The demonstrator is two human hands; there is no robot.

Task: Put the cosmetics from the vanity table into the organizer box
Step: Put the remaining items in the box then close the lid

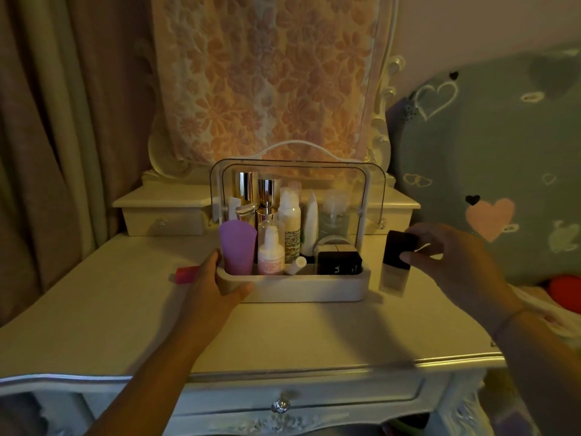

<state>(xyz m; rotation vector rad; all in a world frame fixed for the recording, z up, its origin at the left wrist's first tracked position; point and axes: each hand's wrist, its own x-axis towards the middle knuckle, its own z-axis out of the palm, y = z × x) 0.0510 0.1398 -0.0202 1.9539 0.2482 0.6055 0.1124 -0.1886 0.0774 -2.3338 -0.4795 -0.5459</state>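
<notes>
Two bare hands work at centre frame: the left hand (220, 278) curls around the lower-left corner of the organizer box (314, 289), thumb over the rim and fingers against its front wall, while the right hand (446, 250) pinches the black cap of a foundation bottle (396, 262), which stands upright on the vanity table (125, 309) just right of the box. Inside the box stand a purple cup (237, 250), a small pink pump bottle (271, 253), tall white and gold bottles and a black compact (339, 262). Left of the left hand, a pink lipstick (185, 275) lies on the tabletop. Behind, a floral cloth (267, 73) hangs in the upper centre.
</notes>
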